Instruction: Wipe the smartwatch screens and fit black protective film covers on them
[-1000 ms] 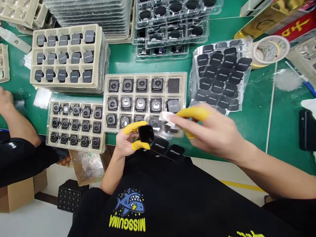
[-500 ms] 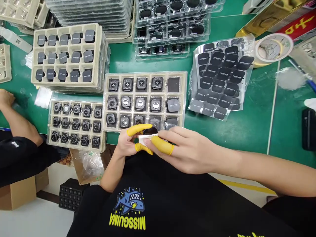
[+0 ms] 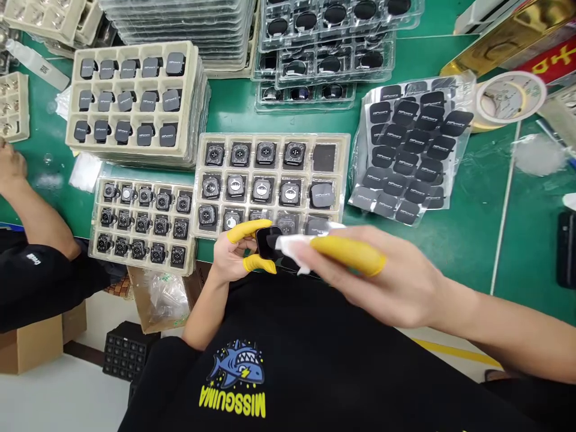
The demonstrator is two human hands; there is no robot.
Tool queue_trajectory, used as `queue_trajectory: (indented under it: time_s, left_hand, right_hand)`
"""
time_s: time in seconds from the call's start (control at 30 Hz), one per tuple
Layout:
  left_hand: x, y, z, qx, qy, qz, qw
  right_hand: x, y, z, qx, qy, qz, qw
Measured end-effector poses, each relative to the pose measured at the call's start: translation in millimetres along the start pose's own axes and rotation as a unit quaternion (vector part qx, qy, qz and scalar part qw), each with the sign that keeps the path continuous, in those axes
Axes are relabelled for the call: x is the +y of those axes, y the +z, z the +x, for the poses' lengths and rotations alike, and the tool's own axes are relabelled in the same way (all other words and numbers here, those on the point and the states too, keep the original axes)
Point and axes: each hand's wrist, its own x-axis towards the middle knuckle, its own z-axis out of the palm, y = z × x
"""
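Note:
My left hand [image 3: 234, 255], with yellow finger cots on thumb and forefinger, grips a smartwatch case [image 3: 267, 241] by its edges, its dark glossy screen showing. To the right of it, my right hand [image 3: 373, 270] pinches a crumpled white wipe [image 3: 297, 249]; this hand is smeared by motion and wears a yellow cot too. Part of the wipe lies close to the watch's right side; contact is hard to make out. Just beyond both hands is a beige compartment tray [image 3: 346, 156] of watch cases lying back side up, with a printed dark square film [image 3: 322, 195] over one at the right.
Left of it lies a smaller watch tray [image 3: 94, 228], with stacked trays [image 3: 69, 129] behind. Sheets of dark labelled films [image 3: 405, 156] and a tape roll [image 3: 535, 96] are to the right. Clear trays of lenses [image 3: 391, 66] stand at the back. A co-worker's arm [image 3: 40, 207] rests at far left.
My right hand has moved right with the white wipe, away from the watch, uncovering more of its screen. My left hand still holds the watch. The whole view has shifted slightly.

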Motion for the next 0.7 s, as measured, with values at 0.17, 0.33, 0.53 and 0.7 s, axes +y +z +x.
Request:
queue_trajectory:
  time_s: [0.17,0.33,0.53,0.7]
  left_hand:
    - [3.3,2.9,-0.4,-0.019,0.008,0.032,0.999]
    - [1.3,4.3,-0.4,-0.008,0.056,-0.005,0.998]
    - [-0.4,-4.6,-2.5,0.078,0.009,-0.004,0.997]
    - [3.6,-2.2,5.1,0.072,0.048,-0.027,0.996]
  right_hand:
    - [-13.7,12.5,18.1,-0.046,-0.064,0.027,0.997]
    - [3.1,19.4,30.8,-0.051,-0.075,-0.035,0.995]
    - [17.3,2.7,18.8,-0.038,-0.019,-0.088,0.995]
    - [5.8,-12.4,6.8,-0.017,0.043,-0.052,0.998]
